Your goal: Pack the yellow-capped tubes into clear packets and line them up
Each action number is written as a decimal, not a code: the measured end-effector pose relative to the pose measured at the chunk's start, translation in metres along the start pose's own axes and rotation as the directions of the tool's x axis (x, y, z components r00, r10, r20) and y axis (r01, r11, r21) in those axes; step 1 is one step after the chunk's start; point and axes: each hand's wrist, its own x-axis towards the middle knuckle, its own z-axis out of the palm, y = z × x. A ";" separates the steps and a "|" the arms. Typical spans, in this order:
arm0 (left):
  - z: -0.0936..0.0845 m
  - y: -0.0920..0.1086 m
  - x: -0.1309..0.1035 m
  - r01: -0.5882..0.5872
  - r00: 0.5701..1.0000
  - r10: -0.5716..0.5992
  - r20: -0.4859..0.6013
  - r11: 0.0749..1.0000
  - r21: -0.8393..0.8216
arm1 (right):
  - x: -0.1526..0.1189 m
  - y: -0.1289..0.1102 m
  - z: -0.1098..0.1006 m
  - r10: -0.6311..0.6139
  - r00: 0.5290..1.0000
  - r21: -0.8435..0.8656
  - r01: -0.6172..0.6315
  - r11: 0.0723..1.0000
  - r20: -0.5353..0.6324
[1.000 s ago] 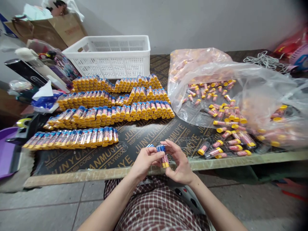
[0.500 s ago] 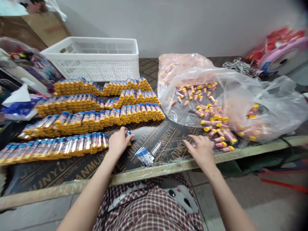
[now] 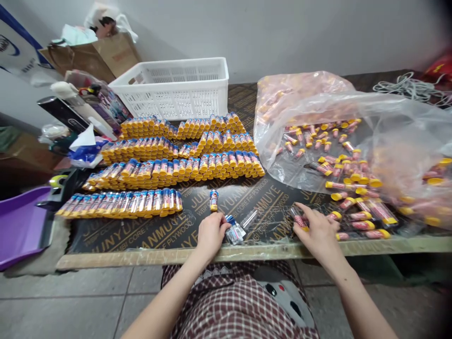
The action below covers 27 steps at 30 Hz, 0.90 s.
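Note:
My left hand [image 3: 213, 234] is closed at the left edge of a small pile of blue and clear labels [image 3: 234, 230]; what its fingertips pinch is too small to make out. One tube with a blue top and yellow base [image 3: 213, 200] stands just beyond that hand. A clear empty tube [image 3: 249, 220] lies right of the labels. My right hand [image 3: 315, 229] has its thumb and fingers around a clear tube with pink contents [image 3: 299, 219]. Beside it, several pink-and-yellow tubes [image 3: 360, 225] lie loose.
Rows of blue-and-yellow tubes [image 3: 151, 202] fill the left of the table [image 3: 134, 240]. Behind them stands a white basket [image 3: 176, 96]. Plastic bags [image 3: 300, 92] with more tubes cover the right. A purple dustpan [image 3: 24, 226] is at far left.
The view has shifted left. My left hand has let go of the blue-topped tube, which now stands alone, and has moved to the labels. My right hand has closed around a pink tube.

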 end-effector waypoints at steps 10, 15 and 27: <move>0.002 0.003 -0.008 -0.034 0.999 0.035 -0.016 0.995 0.099 | -0.005 -0.069 -0.003 -0.071 0.997 0.565 0.067 0.823 -0.015; 0.001 0.001 -0.010 -0.099 0.987 0.073 -0.143 0.978 -0.184 | -0.010 -0.083 -0.005 -0.077 0.994 0.654 0.107 0.749 -0.074; -0.013 0.008 0.009 0.273 0.921 -0.298 0.250 0.040 -0.961 | -0.034 -0.099 -0.006 -0.028 0.996 0.817 0.089 0.570 -0.089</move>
